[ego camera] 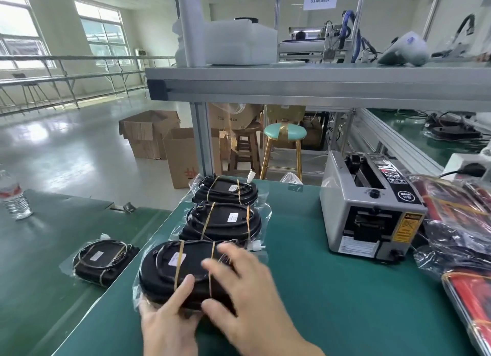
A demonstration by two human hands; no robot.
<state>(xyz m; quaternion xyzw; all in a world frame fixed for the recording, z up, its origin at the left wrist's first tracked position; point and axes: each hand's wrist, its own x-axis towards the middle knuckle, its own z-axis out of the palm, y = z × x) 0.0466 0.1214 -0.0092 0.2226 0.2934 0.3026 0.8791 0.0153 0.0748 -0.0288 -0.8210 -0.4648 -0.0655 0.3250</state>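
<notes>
A big, bright workshop, and a bench topped with a green mat (332, 289). On it stands a grey tape dispenser (372, 209), which I'll use as the landmark.

The bagged black bundle (170, 265) being handled lies left of the dispenser and nearer the person, close to the mat's left edge. The left hand (170, 315) holds its near end, thumb on top and fingers curled underneath. The right hand (247, 284) lies spread across the top on the side nearer the dispenser. It is blurred, so I cannot tell whether it clasps the bundle or only rests on it.

It looks to me as if the bundle is being set into the row. To do that well, I'd keep both hands low, set it square with the two beyond it, and avoid snagging the loose bag or slipping a rubber band.

I count four black bundles, each with two yellow bands and one white label:
- Three lie in a row left of the dispenser: the held one, the middle one (225, 222) and the far one (225, 189).
- The fourth (102, 260) lies farther left, on the lower bench.

There is also one water bottle (14, 196) far left of the dispenser and two stools (285, 132) behind it. Red-and-black packs (457, 209) are heaped to its right, too overlapped to count.
</notes>
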